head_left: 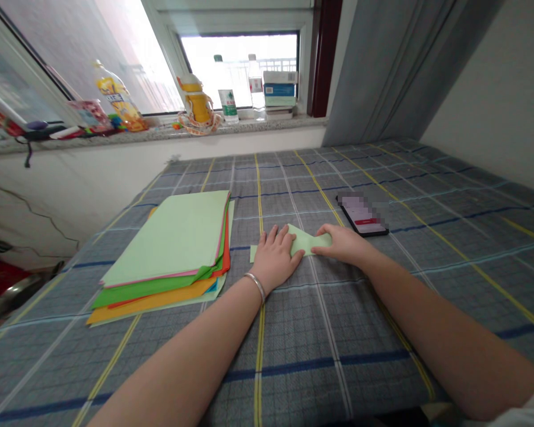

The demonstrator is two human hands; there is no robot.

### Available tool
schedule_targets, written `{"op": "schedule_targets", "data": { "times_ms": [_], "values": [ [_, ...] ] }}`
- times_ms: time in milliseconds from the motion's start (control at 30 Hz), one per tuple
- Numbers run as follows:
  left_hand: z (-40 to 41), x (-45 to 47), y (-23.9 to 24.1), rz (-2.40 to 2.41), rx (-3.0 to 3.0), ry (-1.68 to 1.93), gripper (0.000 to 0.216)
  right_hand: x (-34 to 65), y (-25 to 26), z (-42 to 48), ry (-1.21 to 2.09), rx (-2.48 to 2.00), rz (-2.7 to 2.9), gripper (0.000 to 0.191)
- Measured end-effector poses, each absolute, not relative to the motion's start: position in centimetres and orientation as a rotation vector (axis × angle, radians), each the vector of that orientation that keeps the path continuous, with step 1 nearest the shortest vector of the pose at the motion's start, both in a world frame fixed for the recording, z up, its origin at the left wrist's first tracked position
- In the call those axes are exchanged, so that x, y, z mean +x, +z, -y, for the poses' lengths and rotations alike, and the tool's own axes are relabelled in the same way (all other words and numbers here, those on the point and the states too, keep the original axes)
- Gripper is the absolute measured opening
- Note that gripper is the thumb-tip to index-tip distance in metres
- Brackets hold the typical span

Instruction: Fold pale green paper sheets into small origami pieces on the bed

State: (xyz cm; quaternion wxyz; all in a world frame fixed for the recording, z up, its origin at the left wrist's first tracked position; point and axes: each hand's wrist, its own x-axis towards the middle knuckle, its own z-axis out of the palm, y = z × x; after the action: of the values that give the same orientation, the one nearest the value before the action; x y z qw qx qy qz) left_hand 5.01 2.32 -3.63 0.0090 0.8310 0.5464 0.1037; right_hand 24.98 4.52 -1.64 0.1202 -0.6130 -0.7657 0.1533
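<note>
Pressing down mid-bed: left hand (273,258) lies flat, fingers spread, on the pale green paper (310,241), and right hand (345,243) pinches its right end. Probably light, floppy and quick to crease, so I'd hold it by the edges.

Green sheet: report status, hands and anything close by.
Left hand flat on folded green sheet. Right hand pressing its right end. Phone beyond right hand, paper stack to left, both clear of sheet.

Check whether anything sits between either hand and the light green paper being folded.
Nothing does. The left hand lies flat on the light green paper and the right hand touches its right end. The paper stack and the phone lie off to the sides.
</note>
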Motion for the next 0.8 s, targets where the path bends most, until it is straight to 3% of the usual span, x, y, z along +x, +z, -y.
{"op": "schedule_targets", "data": {
  "times_ms": [267, 800],
  "values": [
    [-2.5, 5.0, -3.6, -1.705, 2.581, 0.337, 0.051, 23.4, -1.9, -4.3, 0.124, -1.785, 2.31, 0.057],
    [-2.9, 4.9, -3.0, -1.682, 2.502, 0.345, 0.052, 24.6, -1.4, -5.4, 0.42, -1.873, 2.302, 0.049]
  ]
}}
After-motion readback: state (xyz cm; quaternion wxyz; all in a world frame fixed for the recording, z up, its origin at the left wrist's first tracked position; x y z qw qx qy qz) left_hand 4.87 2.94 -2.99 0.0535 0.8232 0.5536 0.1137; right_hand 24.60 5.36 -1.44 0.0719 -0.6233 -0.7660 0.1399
